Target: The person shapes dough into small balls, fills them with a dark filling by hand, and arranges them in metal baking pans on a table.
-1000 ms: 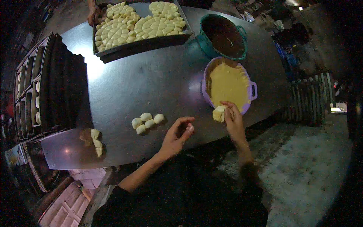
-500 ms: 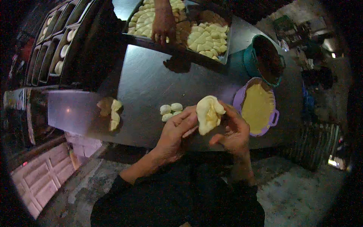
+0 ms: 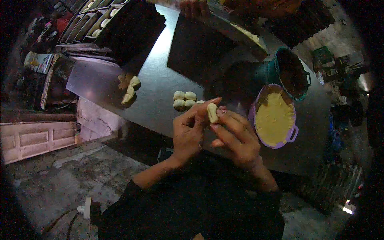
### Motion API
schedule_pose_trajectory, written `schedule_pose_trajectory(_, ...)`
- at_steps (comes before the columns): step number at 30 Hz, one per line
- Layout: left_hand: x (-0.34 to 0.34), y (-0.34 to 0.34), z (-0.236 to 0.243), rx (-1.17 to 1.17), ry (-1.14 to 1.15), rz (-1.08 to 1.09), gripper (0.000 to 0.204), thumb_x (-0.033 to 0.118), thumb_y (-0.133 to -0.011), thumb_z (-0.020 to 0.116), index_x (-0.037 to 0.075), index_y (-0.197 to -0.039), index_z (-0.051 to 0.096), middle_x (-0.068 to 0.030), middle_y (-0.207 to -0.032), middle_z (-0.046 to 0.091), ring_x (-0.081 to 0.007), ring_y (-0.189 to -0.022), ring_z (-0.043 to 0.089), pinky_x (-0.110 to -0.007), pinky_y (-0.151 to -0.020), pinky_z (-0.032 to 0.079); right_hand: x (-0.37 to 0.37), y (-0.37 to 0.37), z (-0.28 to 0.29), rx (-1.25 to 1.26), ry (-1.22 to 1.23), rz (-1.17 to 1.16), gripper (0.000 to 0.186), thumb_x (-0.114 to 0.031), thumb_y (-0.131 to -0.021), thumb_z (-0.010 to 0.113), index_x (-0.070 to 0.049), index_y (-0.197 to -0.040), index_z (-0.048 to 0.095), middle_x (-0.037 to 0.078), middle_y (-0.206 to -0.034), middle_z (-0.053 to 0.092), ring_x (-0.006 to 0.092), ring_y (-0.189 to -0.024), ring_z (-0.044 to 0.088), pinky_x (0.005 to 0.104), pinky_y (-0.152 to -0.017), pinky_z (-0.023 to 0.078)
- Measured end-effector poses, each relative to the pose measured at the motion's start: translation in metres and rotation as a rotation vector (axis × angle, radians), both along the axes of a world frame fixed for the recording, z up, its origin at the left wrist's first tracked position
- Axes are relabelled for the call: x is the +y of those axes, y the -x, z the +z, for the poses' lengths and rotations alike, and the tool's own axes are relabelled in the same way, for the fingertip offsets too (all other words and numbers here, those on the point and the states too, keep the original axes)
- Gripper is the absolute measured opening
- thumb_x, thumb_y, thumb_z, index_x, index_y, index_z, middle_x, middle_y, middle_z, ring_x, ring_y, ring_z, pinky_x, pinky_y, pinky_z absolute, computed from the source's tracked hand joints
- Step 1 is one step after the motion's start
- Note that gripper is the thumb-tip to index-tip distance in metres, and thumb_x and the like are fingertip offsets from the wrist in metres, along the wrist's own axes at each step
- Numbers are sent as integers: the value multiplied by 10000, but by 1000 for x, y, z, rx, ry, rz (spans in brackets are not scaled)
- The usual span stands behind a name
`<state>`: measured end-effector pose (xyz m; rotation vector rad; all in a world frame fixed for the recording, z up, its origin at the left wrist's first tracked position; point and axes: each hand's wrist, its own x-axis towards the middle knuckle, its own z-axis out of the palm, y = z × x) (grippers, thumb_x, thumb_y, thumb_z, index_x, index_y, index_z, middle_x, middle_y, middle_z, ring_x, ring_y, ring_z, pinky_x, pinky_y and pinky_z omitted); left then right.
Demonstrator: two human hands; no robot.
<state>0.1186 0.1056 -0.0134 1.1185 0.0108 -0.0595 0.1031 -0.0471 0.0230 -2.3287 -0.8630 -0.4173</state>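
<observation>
Between my two hands, above the near part of the table, is a small piece of pale dough point(image 3: 213, 113). My left hand point(image 3: 189, 130) grips its left side with closed fingers. From the right, the bent fingertips of my right hand point(image 3: 239, 138) press against the same dough. Just beyond my left hand several round dough balls point(image 3: 185, 96) lie close together on the table, one partly covered by the fingers. To the right of my right hand stands a purple basin point(image 3: 253, 116) holding a smooth yellow mass point(image 3: 276, 119).
A teal bucket point(image 3: 276, 74) stands behind the basin. Loose dough pieces point(image 3: 130, 93) lie on the table's left part. Racked pans point(image 3: 82, 28) with dough stand far left. Across the metal table point(image 3: 160, 90), another person's hand point(image 3: 194, 9) is beside a dark tray.
The dough in my hands went from a large open piece with yellow inside to a small, closed-looking one. The dough-filled tray across the table has shifted far right. My view has turned.
</observation>
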Motion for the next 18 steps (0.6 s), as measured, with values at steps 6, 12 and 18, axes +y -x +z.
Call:
schedule_pose_trajectory(6, -15, 36, 3, -37, -298, -230, 246, 166, -976, 587, -33, -1055, 707, -76, -935, 732, -79, -851, 651, -220, -760, 516, -37, 37, 9, -40, -114, 66, 295, -2, -736, 730, -27, -1026, 682, 104, -1133, 642, 267, -971, 628, 357, -850, 532)
schedule_pose_trajectory(12, -27, 76, 12, 20, -371, -228, 213, 117, -921, 654, -29, -1067, 708, -113, -1002, 729, -121, -895, 668, -252, -786, 529, -64, 62, 2, 331, -358, 109, 241, -55, -733, 738, -67, -964, 671, 126, -994, 656, 254, -914, 638, 366, -784, 523)
schedule_pose_trajectory(18, -30, 92, 1, -141, -220, -316, 281, 123, -917, 667, -33, -1151, 667, -119, -1096, 703, -134, -972, 648, -264, -872, 510, -72, 68, -11, 343, -389, 27, 306, -65, -737, 751, -86, -1027, 655, 98, -885, 617, 253, -843, 624, 358, -752, 503)
